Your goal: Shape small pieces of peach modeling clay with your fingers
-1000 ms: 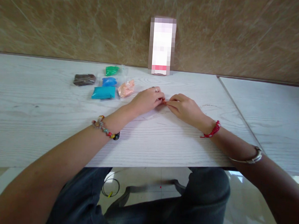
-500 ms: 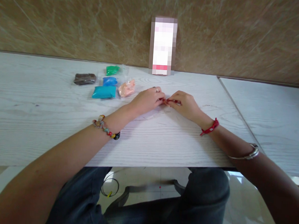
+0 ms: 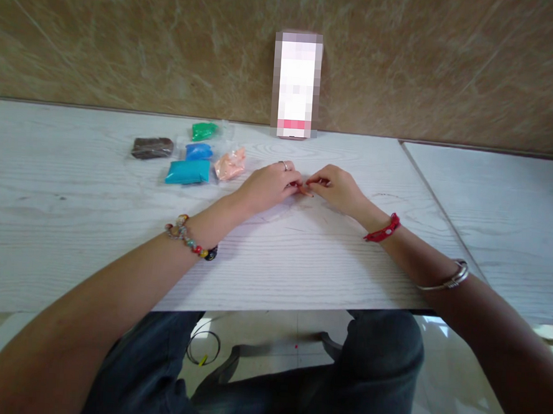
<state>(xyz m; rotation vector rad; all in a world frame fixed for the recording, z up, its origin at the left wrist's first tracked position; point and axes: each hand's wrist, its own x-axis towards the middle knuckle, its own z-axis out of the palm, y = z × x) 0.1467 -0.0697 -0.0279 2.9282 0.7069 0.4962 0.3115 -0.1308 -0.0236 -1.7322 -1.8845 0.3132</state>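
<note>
My left hand (image 3: 273, 183), a ring on one finger, rests low over the table with its fingers closed. From its fingertips sticks out a small, thin orange-brown strip (image 3: 307, 192), too small to make out well; it looks like soft clay. My right hand (image 3: 338, 187) is just to the right of it, thumb and forefinger drawn together in a pinch near the strip. Whatever lies between those fingertips is too small to name. A narrow gap separates the two hands.
Left of my hands lie clear bags of coloured, clay-like material: brown (image 3: 152, 148), green (image 3: 203, 131), blue (image 3: 199, 151), turquoise (image 3: 187, 172) and peach (image 3: 230, 164). A blurred-out phone (image 3: 296, 86) leans on the marbled wall (image 3: 127, 42). The white wood-grain table (image 3: 273, 263) ends before my knees.
My right hand has shifted slightly up and away from the left fingertips, uncovering more of the orange-brown strip. My left hand has stayed nearly in place. The view has swung slightly.
</note>
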